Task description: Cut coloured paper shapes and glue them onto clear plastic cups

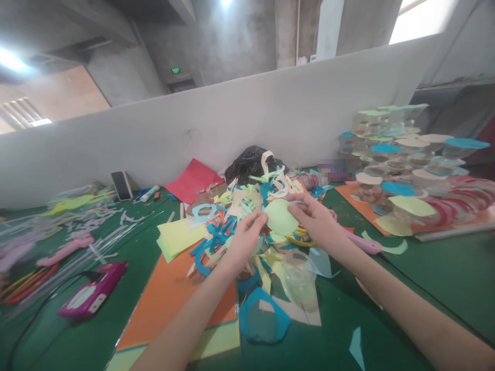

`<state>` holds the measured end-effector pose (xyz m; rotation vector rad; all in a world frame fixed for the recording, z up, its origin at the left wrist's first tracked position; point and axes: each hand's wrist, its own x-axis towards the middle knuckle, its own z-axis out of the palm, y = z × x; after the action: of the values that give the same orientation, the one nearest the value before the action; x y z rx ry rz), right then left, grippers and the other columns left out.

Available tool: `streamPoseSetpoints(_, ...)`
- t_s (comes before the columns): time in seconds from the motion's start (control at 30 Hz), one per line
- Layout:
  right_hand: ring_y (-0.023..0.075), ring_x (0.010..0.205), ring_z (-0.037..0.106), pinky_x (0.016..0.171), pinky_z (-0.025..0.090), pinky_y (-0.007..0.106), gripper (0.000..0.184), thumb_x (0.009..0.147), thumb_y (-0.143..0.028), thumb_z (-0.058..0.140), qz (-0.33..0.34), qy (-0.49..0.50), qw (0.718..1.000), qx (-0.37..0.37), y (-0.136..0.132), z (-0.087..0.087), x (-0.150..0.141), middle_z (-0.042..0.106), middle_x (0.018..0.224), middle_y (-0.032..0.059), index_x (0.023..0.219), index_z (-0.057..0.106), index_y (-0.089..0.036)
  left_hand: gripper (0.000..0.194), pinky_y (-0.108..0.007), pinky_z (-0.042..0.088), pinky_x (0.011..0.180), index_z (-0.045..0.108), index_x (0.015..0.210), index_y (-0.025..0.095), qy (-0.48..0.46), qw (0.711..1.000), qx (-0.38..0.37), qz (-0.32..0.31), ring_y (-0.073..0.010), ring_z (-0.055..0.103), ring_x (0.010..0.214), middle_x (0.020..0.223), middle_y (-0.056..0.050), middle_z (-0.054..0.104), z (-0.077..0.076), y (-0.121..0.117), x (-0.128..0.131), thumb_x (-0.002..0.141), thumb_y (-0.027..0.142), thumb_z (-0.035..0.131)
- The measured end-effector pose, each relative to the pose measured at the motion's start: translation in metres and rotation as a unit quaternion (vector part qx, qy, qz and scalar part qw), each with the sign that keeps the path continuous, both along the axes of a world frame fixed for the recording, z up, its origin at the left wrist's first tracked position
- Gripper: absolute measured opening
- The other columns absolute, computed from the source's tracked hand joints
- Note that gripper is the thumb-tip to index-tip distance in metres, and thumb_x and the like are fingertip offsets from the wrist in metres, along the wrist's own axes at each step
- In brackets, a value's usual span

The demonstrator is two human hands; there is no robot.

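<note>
A pale green paper disc (282, 217) is held up between my two hands, over a heap of cut paper scraps (220, 229). My left hand (249, 234) pinches the disc's left edge between thumb and fingers. At its right edge, my right hand (309, 214) grips it with the thumb in front and fingers at the top. Below the disc stands a clear plastic cup (299, 278) among the scraps. A blue paper piece with a rounded middle (265, 317) lies nearer to me.
Clear cups topped with paper discs (402, 149) are stacked at right on orange paper. Orange sheets (185, 293) and yellow sheets (181, 237) lie at left. A magenta power box (95, 291), a pink glue gun (69, 250) and a phone (121, 185) stand farther left. A cable (433, 299) crosses the right.
</note>
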<state>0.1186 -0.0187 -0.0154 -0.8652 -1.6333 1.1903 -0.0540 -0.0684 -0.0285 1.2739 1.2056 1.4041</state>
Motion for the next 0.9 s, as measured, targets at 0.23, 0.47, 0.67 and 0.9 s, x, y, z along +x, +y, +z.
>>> streamPoseSetpoints(0.23,0.0091,0.046,0.029,0.041,0.021,0.022,0.029,0.083,-0.049,0.056,-0.018,-0.026,0.999,-0.005,-0.006,0.009,0.001,0.037,0.055,-0.0075,0.094,0.056,-0.022,0.029,-0.023,0.036,0.064,0.051,0.065,0.019,0.042,0.999,-0.016,0.018,-0.0110,0.047,0.064,0.061,0.003,0.051,0.005,-0.004,0.001,0.085,0.040,0.055)
streamPoseSetpoints(0.47,0.0088,0.047,0.031,0.042,0.022,0.021,0.027,0.085,-0.047,0.055,-0.022,-0.034,0.999,-0.006,-0.004,0.008,0.003,0.043,0.057,-0.0062,0.096,0.058,-0.022,0.033,-0.024,0.033,0.062,0.046,0.060,0.019,0.075,0.997,-0.013,0.007,-0.0109,0.043,0.060,0.057,0.004,0.046,0.017,-0.010,0.002,0.085,0.040,0.052)
streamPoseSetpoints(0.67,0.0108,0.053,0.035,0.046,0.029,0.022,0.027,0.087,-0.044,0.052,0.003,-0.014,1.000,0.018,-0.008,0.016,0.008,0.042,0.063,-0.0042,0.101,0.058,-0.021,0.037,-0.025,0.030,0.058,0.045,0.059,0.019,0.110,0.994,0.003,0.015,-0.0110,0.039,0.059,0.058,0.003,0.044,0.029,-0.017,0.003,0.086,0.043,0.051)
streamPoseSetpoints(0.9,0.0140,0.063,0.048,0.053,0.039,0.024,0.026,0.085,-0.045,0.053,-0.018,-0.037,0.999,0.025,-0.009,0.027,0.015,0.053,0.071,0.0004,0.098,0.058,-0.022,0.038,-0.024,0.030,0.056,0.047,0.059,0.019,0.081,0.996,0.011,0.032,-0.0106,0.040,0.058,0.057,0.003,0.045,0.032,-0.018,0.002,0.085,0.045,0.056)
